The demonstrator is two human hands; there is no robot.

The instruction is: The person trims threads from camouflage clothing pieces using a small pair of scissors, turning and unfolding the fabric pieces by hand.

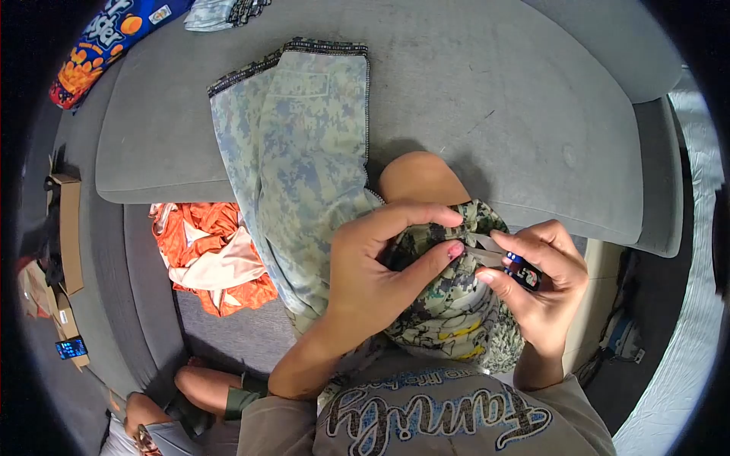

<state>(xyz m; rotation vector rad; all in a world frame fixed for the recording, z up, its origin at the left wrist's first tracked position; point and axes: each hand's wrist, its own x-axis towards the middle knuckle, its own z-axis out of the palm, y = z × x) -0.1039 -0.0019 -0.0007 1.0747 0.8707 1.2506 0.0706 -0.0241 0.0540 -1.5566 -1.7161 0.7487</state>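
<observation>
**Closely now, we set small snips against dark camouflage cloth**

Across our lap lies the dark camouflage cloth (445, 323), bunched in folds, with yellow marks on its lower part. Our left hand (372, 266) holds it from the left: forefinger and thumb lie on it with their tips a little apart, a gather of cloth between them, while the other fingers are hidden from us. In our right hand (547, 270) we grip the snips (488, 259) narrowly between thumb and fingers, near their dark end. Their two pale blades stand apart and point left, right at the gathered cloth by our left fingertips; we cannot tell whether the edges touch it.

Beyond our left hand, a pale camouflage garment (308, 137) with a dark, lettered band lies over the grey sofa (494, 91) and hangs down past its front edge. Left of that garment, lower down, we see an orange garment (213, 258) in a crumpled heap. A blue snack bag (99, 53) sits at the upper left; farther down that side are a cardboard box (71, 235) and a lit phone (71, 348).
</observation>
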